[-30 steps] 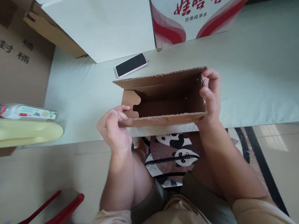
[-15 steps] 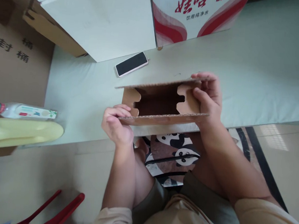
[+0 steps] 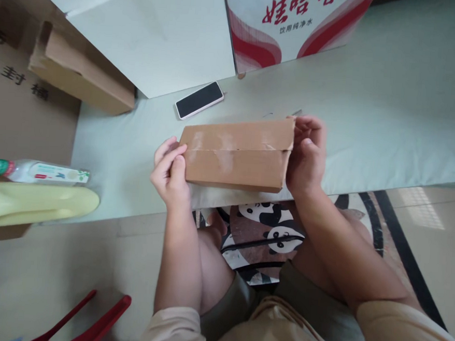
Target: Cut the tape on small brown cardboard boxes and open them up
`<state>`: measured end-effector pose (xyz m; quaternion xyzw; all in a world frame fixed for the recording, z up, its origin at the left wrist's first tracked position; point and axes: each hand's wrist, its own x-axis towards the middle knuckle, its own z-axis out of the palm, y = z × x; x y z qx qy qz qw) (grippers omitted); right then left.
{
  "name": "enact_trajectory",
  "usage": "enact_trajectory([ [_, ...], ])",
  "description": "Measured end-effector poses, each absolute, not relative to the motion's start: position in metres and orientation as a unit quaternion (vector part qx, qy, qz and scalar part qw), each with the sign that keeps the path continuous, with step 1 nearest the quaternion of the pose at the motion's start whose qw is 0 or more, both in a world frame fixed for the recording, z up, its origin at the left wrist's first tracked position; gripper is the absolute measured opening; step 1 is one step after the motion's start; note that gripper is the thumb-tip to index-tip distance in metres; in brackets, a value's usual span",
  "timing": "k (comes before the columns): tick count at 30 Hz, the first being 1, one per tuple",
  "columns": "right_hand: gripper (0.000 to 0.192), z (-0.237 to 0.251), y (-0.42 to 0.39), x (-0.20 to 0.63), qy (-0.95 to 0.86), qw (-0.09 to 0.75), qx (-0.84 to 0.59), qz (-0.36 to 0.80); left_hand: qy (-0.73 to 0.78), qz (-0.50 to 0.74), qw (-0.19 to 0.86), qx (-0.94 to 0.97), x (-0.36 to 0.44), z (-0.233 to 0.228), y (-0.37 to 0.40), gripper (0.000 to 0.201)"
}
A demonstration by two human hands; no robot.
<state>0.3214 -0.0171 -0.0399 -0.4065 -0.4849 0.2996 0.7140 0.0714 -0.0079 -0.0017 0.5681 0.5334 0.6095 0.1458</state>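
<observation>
Cardboard box (image 3: 236,153) sits at the near edge of the pale green desk (image 3: 391,114), both flaps folded shut so the seam runs along the top. Left hand (image 3: 170,170) is clamped on the box's 9 o'clock end, fingers curled against the cardboard. Right hand (image 3: 307,154) grips the 3 o'clock end, fingertips hooked over the far top corner. Smartphone (image 3: 199,100) lies face up just past the box at about 11 o'clock, not touching it. Further out at 12 there's a red-and-white water carton (image 3: 296,24), with a big white box (image 3: 151,30) beside it. Way off at 9 o'clock a plastic bottle (image 3: 32,171) lies on its side on something yellow (image 3: 34,204).
</observation>
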Motion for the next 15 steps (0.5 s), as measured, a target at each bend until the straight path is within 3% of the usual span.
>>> enact_trajectory([
  [4, 0.032, -0.045, -0.015, 0.317, -0.461, 0.687, -0.435, 0.354, 0.557, 0.68, 0.204, 0.431, 0.052, -0.008, 0.008, 0.026],
  [8, 0.04, -0.038, -0.023, 0.307, -0.528, 0.614, -0.357, 0.466, 0.53, 0.708, 0.354, 0.303, 0.039, -0.019, 0.021, 0.03],
  [11, 0.047, -0.026, -0.034, 0.3, -0.625, 0.566, -0.341, 0.415, 0.532, 0.643, 0.451, 0.316, 0.045, -0.027, 0.021, 0.037],
  [15, 0.05, -0.011, -0.042, 0.298, -0.695, 0.531, -0.376, 0.307, 0.539, 0.53, 0.572, 0.317, 0.071, -0.025, 0.011, 0.066],
])
